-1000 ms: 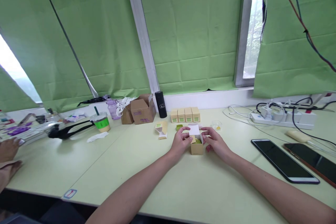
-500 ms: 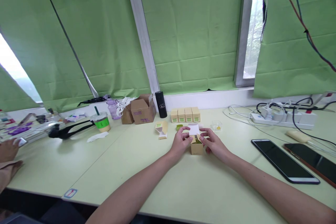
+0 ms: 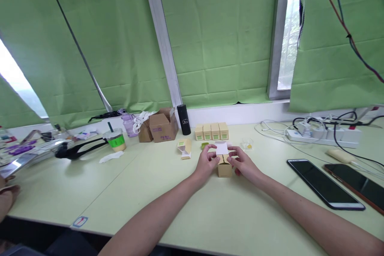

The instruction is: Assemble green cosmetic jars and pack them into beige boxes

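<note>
A small brown cardboard box (image 3: pixel 225 170) stands on the table in front of me, its white-lined lid (image 3: pixel 222 148) raised at the back. My left hand (image 3: pixel 206 163) closes on its left side, with the thumb on the left top flap. From the right, my right hand (image 3: pixel 243 165) holds the other side, its thumb on the right flap. Both side flaps lie folded inward over the opening, so the contents are hidden. Just behind my left fingers is a small green object (image 3: pixel 205 145). An opened, flattened-looking carton (image 3: pixel 184 148) lies to the left.
Several small closed boxes (image 3: pixel 211 131) stand in a row by the wall, near a black cylinder (image 3: pixel 184 120) and a larger carton (image 3: pixel 163 126). A clear plastic piece (image 3: pixel 247 144), two phones (image 3: pixel 325 183) and a power strip (image 3: pixel 325 136) are rightward. A cup (image 3: pixel 115 140) stands left; another person's hand (image 3: pixel 6 182) is at far left.
The box's two side flaps have folded down under my thumbs, covering the green contents that showed before. At far left, the other person's hand has shifted and a flat device there is tilted up.
</note>
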Motion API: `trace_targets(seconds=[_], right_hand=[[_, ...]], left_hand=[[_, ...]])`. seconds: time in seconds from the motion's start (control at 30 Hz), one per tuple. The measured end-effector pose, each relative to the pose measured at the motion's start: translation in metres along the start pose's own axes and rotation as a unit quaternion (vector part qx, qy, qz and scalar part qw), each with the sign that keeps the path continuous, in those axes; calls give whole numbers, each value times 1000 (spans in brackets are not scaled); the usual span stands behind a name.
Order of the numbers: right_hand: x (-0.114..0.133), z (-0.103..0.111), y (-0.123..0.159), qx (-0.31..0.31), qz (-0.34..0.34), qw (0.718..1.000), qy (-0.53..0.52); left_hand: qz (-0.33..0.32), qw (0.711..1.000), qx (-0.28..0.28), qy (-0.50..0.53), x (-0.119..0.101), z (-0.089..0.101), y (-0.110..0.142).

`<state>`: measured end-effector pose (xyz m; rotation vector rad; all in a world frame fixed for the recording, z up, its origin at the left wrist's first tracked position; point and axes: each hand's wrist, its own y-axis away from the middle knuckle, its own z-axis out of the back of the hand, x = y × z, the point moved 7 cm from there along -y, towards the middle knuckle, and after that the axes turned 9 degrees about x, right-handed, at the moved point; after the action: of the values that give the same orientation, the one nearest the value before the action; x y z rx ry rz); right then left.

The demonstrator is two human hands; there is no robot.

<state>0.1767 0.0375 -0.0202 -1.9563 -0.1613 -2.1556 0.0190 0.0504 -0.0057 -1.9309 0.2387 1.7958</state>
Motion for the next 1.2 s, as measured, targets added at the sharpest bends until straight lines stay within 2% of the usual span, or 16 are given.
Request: trace_targets(seconds=[0.5, 0.77, 1.0, 1.2], right_hand=[[-1, -1, -3, 9, -11, 1000, 5], [-2, -1, -3, 8, 2, 1000, 9], [-6, 3, -5, -14, 39, 999, 16], [1, 8, -2, -36, 106, 992, 55]], left_hand=[[-2, 1000, -6, 13, 4, 2, -2], [-17, 1000, -7, -17, 2, 3, -3], [-23, 999, -7, -28, 5, 5, -4], [-23, 999, -9, -23, -2, 1, -2]])
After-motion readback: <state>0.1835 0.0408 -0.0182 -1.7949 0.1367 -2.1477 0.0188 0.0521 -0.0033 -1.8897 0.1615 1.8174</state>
